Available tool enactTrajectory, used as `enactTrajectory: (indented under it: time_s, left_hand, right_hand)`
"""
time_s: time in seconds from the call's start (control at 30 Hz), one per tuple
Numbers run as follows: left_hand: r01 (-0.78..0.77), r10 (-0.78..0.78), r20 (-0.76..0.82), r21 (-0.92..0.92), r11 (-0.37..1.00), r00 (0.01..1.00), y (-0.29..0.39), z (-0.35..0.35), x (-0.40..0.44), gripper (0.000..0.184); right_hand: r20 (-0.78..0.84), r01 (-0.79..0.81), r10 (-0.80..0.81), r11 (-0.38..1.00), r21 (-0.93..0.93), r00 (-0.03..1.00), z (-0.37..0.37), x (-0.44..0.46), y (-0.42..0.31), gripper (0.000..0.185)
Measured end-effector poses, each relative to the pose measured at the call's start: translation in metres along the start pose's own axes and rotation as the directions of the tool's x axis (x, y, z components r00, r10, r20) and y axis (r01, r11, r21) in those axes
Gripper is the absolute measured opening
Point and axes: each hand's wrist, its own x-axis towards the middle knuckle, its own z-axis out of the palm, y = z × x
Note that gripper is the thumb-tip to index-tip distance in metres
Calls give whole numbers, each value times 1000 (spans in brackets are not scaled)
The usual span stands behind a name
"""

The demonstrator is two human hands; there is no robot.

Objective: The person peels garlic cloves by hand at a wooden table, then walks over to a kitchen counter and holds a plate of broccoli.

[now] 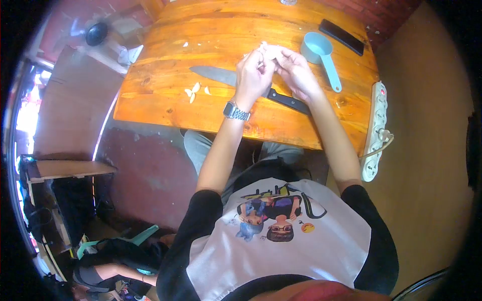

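Garlic piece [271,51] up in the fingertips, above the tabletop [155,93], well in from the near edge! Left hand [252,74] pinches one side, right hand [300,74] pinches the other. Beneath them lies the knife [215,74], blade toward the left edge; loose cloves [193,95] sit just beside it, while measuring cup [325,61] and phone [341,36] line up by the right edge

Darker grain streaks the glossy orange wooden table [160,98]. The long grey-bladed knife [216,73] is black-handled. Small curved garlic cloves [196,87] are creamy white, the round plastic measuring cup [317,48] turquoise. The black-sleeved white shirt [326,253] bears a multicoloured cartoon print [288,206].
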Motion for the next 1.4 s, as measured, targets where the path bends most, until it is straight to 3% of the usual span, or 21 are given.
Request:
enactTrajectory:
  time_s: [0.2,0.3,0.4,0.5,0.6,0.7,0.8,0.9,1.0,1.3,1.4]
  left_hand:
    - [3,-13,107,94,996,994,-4,0,1,8]
    - [-96,78,96,208,973,992,-11,5,2,11]
    - [-5,-9,148,92,996,989,-7,5,0,8]
    - [-6,-15,180,111,994,984,-2,4,2,8]
    - [-77,57,178,110,991,982,1,5,3,8]
    - [-33,17,208,76,997,978,-2,3,3,8]
    - [-155,140,209,59,986,968,-1,-1,5,7]
    - [-83,79,240,8,997,968,-1,-7,7,6]
    - [-164,153,206,38,986,967,-7,-13,12,7]
    - [-101,82,164,107,989,983,-24,-24,30,14]
    - [111,-101,230,-33,993,968,-28,-23,25,18]
  right_hand:
    - [62,24,-18,994,-104,998,-14,3,-2,30]
    - [49,-30,30,1000,5,998,-15,3,-8,29]
    - [-38,-23,25,999,49,999,-14,4,-12,28]
    - [-124,86,-96,993,-83,988,-22,7,-8,27]
    - [-62,23,-27,998,-65,998,-18,3,-13,25]
    - [-24,73,-80,973,-219,997,-13,0,-13,25]
    - [13,4,-2,982,-188,1000,-19,1,-13,29]
    - [84,9,9,976,-218,996,-24,2,-10,29]
    - [129,15,26,953,-302,991,-22,0,-16,31]
    - [98,21,34,858,-513,995,-18,-5,-25,27]
    - [49,67,-48,840,-538,998,-9,-9,-26,29]
